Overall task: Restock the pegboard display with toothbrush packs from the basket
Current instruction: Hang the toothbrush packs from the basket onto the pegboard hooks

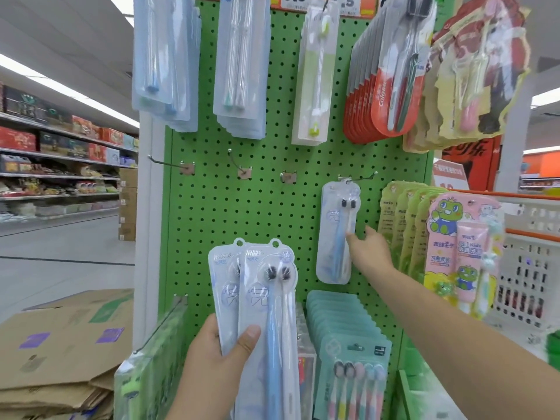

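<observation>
A green pegboard [248,207] faces me, hung with toothbrush packs. My left hand [218,356] grips two clear blister packs [260,298], each with a blue and a white brush, held upright below the board's middle. One matching pack [336,234] hangs on a hook at mid right. My right hand [369,250] reaches out to it with straight fingers, the fingertips touching its right edge. Three hooks [242,168] to the left of that pack are bare. The basket is partly seen at the right as white lattice [533,268] with an orange rim.
Full hooks of clear, Colgate and pink packs fill the top row. Green packs and a kids' frog set [460,256] hang at right. Teal multi-brush packs [348,344] hang low. Flattened cardboard boxes [60,344] lie at left; an aisle with shelves runs beyond.
</observation>
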